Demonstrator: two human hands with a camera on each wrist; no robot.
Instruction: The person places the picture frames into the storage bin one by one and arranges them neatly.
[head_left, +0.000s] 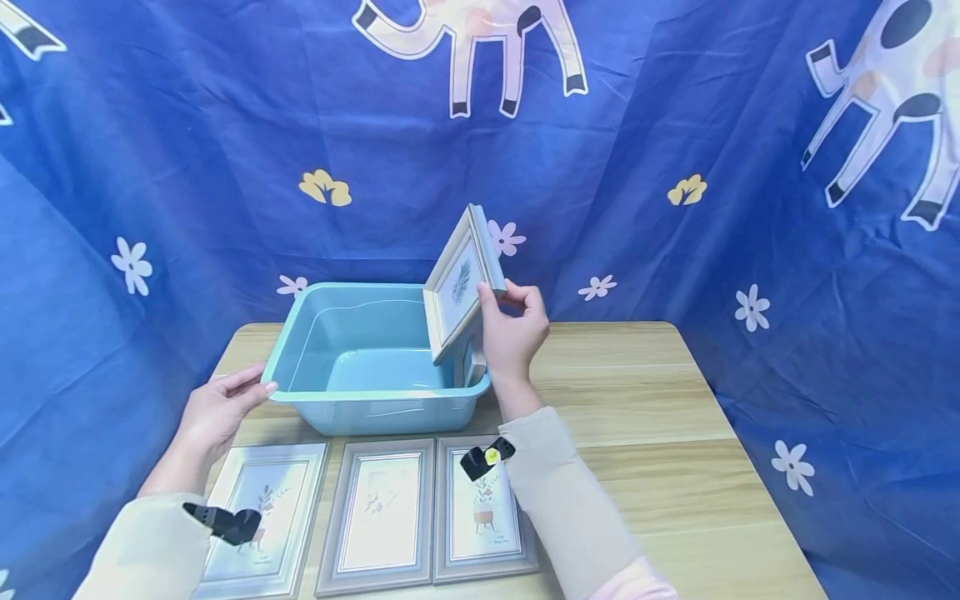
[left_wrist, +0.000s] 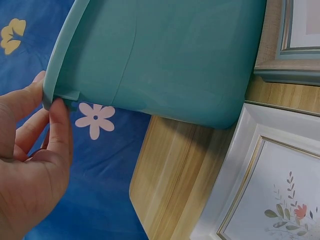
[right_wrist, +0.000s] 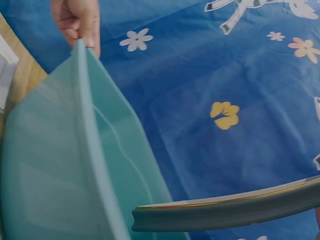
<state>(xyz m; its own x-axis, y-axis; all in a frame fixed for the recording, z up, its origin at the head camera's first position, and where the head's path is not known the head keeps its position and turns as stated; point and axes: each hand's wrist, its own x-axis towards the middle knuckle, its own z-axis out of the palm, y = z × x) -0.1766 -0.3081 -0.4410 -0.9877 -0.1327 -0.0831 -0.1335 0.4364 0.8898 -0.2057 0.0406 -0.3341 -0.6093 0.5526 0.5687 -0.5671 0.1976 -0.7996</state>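
A light blue plastic basin (head_left: 386, 412) stands on the table, its front edge slightly tilted. At its left front corner my left hand (head_left: 217, 412) pinches the rim (left_wrist: 49, 82) between thumb and fingers. My right hand (head_left: 516, 333) holds a picture frame (head_left: 459, 287) with a green leaf print by its right side. This frame leans at a slant over the basin's right end, its lower edge inside the rim. In the right wrist view only the frame's dark edge (right_wrist: 225, 212) shows. Below it, a pale piece (head_left: 474, 358) shows partly at the basin's right wall.
Three framed pictures lie face up in front of the basin: a white one (head_left: 303, 508) at left, a greyish one (head_left: 426, 508) in the middle, another (head_left: 442, 567) at right, partly under my right forearm. Blue patterned cloth (head_left: 600, 167) hangs around the wooden table (head_left: 637, 400).
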